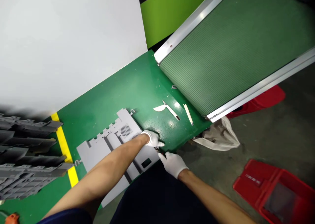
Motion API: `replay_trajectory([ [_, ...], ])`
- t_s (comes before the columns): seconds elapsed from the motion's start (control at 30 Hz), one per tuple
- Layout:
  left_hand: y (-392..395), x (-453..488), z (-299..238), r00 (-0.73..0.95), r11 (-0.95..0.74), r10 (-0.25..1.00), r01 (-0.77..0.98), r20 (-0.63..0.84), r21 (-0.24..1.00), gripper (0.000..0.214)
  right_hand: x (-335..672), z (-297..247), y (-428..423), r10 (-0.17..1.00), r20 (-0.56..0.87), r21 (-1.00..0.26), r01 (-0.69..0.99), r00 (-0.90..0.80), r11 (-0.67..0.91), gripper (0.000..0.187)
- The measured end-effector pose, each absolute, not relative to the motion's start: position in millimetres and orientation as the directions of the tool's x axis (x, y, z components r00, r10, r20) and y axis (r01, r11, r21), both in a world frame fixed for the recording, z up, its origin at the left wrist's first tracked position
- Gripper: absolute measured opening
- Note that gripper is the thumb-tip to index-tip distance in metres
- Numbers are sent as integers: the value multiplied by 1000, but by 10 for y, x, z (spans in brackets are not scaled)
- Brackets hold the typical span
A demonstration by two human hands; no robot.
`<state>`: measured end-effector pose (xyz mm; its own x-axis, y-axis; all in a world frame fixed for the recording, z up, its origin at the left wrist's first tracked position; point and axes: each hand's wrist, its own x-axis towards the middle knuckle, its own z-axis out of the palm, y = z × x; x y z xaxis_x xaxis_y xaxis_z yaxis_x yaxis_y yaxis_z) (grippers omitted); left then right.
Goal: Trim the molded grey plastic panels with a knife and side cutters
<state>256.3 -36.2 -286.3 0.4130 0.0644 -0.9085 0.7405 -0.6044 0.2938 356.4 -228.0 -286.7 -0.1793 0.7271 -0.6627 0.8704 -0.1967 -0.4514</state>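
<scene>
Green table (137, 86) fills the middle of the view, with grey concrete floor at the right of it. At the near edge of the table lies a grey panel (115, 142), flat, with holes and a small round grille. One corner of it reaches the table's near right edge.

Both hands wear white gloves and are close together at this corner. The right hand (173, 164) is closed in a pinch, and its fingertips touch the edge of the panel. If something small is between them, I cannot tell. The left hand (150, 138) lies on top of the panel corner with bent fingers; whether it grips or only presses is not clear.

Further on the table are three thin white strips (172, 111), apart from the panel. A white bag (219, 137) hangs at the table's right edge. Behind runs a green conveyor belt (228, 53). Grey panels are stacked (24, 158) at the left edge, beyond a yellow stripe (64, 145).
</scene>
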Motion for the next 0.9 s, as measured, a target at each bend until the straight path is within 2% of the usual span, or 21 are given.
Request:
replay_trajectory([
  [0.07, -375, 2596, -2931, 393, -569, 98, 776, -914, 273, 65, 3584, -2896, -2294, 723, -629, -451, 892, -287, -38, 49],
  [0.13, -379, 2628, -2966, 392, -549, 95, 787, -915, 281, 63, 3593, -2924, -2308, 718, -615, -439, 898, -326, 31, 51],
  [0.27, -365, 2636, -2913, 446, -567, -1, 737, -895, 368, 54, 3583, -2957, -2336, 707, -624, -440, 898, -332, 33, 52],
  [0.37, -384, 2541, -2819, 556, -443, -36, 736, -831, 512, 40, 3579, -2964, -2356, 707, -633, -454, 891, -316, -8, 51],
  [0.43, -421, 2448, -2754, 641, -352, -7, 717, -768, 601, 32, 3582, -2971, -2365, 714, -627, -464, 885, -313, -19, 50],
  [0.5, -455, 2369, -2687, 711, -238, 21, 686, -702, 688, 32, 3586, -2982, -2368, 716, -627, -473, 880, -307, -36, 50],
  [0.53, -458, 2343, -2651, 742, -163, 37, 665, -669, 729, 36, 3587, -2988, -2367, 716, -632, -478, 877, -295, -60, 49],
  [0.6, -418, 2330, -2578, 769, -20, 149, 630, -621, 776, 47, 3583, -2997, -2363, 722, -644, -495, 857, -251, -144, 47],
  [0.67, -319, 2362, -2514, 740, 36, 316, 616, -593, 787, 54, 3577, -2996, -2356, 729, -663, -514, 812, -171, -277, 54],
  [0.73, -202, 2424, -2474, 690, 56, 429, 624, -583, 779, 55, 3580, -2985, -2352, 727, -682, -523, 747, -78, -411, 63],
  [0.9, -222, 2725, -2510, 561, 119, 459, 730, -689, 674, 42, 3715, -2932, -2433, 697, -713, -520, 614, 71, -594, 59],
])
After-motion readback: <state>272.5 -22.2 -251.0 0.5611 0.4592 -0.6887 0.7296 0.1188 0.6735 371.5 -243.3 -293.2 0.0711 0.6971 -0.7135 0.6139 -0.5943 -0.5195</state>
